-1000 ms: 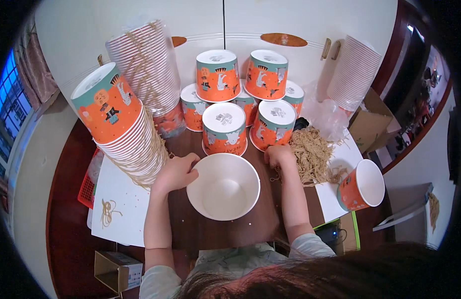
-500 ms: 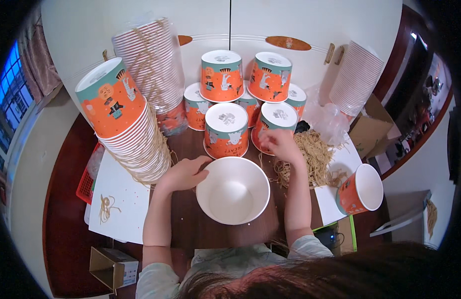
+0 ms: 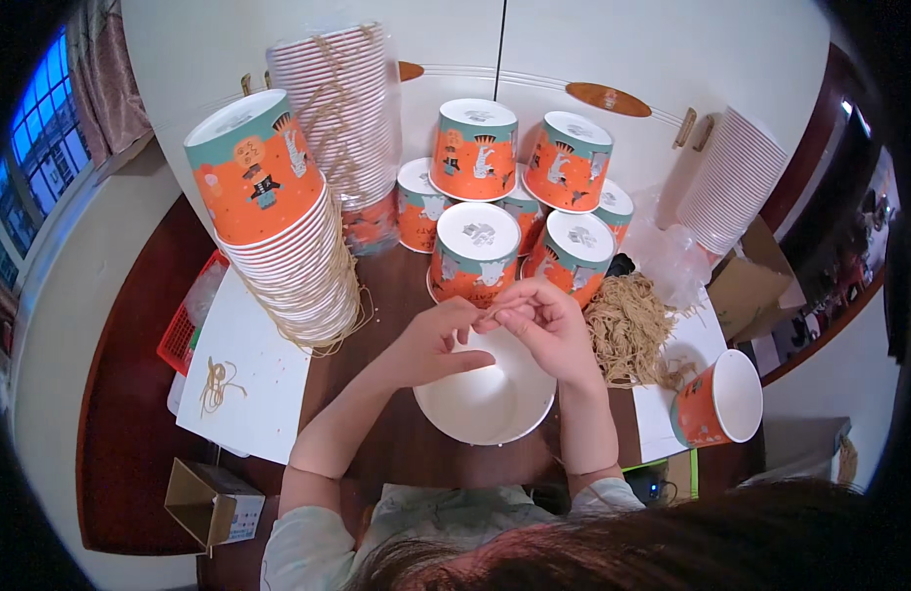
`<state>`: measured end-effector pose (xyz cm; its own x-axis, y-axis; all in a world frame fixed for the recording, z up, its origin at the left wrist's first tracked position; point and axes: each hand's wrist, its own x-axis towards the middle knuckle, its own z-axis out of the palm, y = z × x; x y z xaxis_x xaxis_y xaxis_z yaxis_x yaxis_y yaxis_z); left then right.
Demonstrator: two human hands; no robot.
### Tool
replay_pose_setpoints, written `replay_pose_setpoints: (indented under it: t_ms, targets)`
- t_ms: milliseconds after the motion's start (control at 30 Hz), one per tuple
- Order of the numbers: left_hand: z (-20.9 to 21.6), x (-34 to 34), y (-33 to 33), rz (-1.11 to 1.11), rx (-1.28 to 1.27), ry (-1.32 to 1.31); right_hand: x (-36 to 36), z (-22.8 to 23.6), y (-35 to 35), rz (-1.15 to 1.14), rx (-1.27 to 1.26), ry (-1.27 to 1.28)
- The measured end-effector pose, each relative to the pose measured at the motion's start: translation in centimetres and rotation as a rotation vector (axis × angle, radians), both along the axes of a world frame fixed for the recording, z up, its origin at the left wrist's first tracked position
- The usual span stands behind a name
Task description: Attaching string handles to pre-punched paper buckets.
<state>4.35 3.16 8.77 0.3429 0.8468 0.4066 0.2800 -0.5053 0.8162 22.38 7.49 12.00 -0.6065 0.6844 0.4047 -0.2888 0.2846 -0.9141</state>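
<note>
A white-lined paper bucket (image 3: 485, 414) stands mouth up in front of me. Over its far rim my two hands meet. My right hand (image 3: 546, 320) is closed in a pinch, thumb against the fingers; what it holds, if anything, is too small to make out. My left hand (image 3: 440, 340) has its thumb stretched out apart from the fingers, and its fingertips come up against the right hand's. Just beyond, upside-down orange and green paper buckets (image 3: 478, 236) are stacked in a group. A heap of tan string (image 3: 628, 330) lies to the right of my right hand.
On the left leans a tall nested stack of buckets (image 3: 263, 187), tan loops hanging around it. A plastic-wrapped stack (image 3: 337, 108) and another stack (image 3: 728, 182) rise behind. One bucket (image 3: 716, 399) lies tipped at the right edge. Loose string (image 3: 219, 384) lies on the left white board (image 3: 263, 404).
My right hand has come back from the string side to above the bucket, and my left hand has moved right to meet it. The whole view has shifted slightly.
</note>
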Motion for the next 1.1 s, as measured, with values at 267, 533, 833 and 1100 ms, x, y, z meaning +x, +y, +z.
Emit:
replay_pose_setpoints:
  t_ms: [267, 533, 833, 1100]
  targets:
    - [-0.7, 1.2, -0.2, 0.052, -0.112, -0.292, -0.5, -0.5, -0.3, 0.126, -0.063, 0.081]
    - [-0.6, 0.1, 0.1, -0.032, -0.035, -0.273, 0.0, -0.2, 0.1, 0.039, -0.066, 0.180]
    - [-0.3, 0.9, -0.1, -0.084, 0.083, -0.169, -0.9, 0.0, -1.2, 0.097, -0.093, 0.056]
    - [1.3, -3.0, -0.5, -0.126, -0.349, -0.246, 2.4, 0.7, 1.8, -0.180, -0.061, 0.489]
